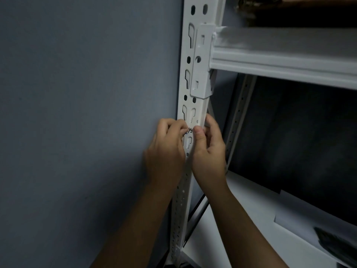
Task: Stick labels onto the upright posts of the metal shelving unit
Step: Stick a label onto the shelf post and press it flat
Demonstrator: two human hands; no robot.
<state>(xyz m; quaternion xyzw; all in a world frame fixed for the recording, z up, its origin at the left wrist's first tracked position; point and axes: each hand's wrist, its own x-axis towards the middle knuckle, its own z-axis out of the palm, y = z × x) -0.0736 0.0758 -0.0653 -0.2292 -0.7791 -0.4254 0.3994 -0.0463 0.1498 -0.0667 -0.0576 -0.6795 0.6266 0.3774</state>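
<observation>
A white slotted upright post [195, 64] of the metal shelving unit runs top to bottom at centre. A small white label [190, 130] with black handwriting lies across the post's front face. My left hand [166, 151] pinches the label's left end with curled fingers. My right hand [207, 149] wraps its fingers round the post's right edge, and its thumb presses the label's right end. Most of the label is hidden by my fingers.
A blue-grey wall [87, 113] fills the left. A white shelf beam [280, 59] joins the post through a bracket [201, 60]. Below lies a white shelf board [241, 219] with a dark object [336, 244] at its right. A rear post [239, 117] stands behind.
</observation>
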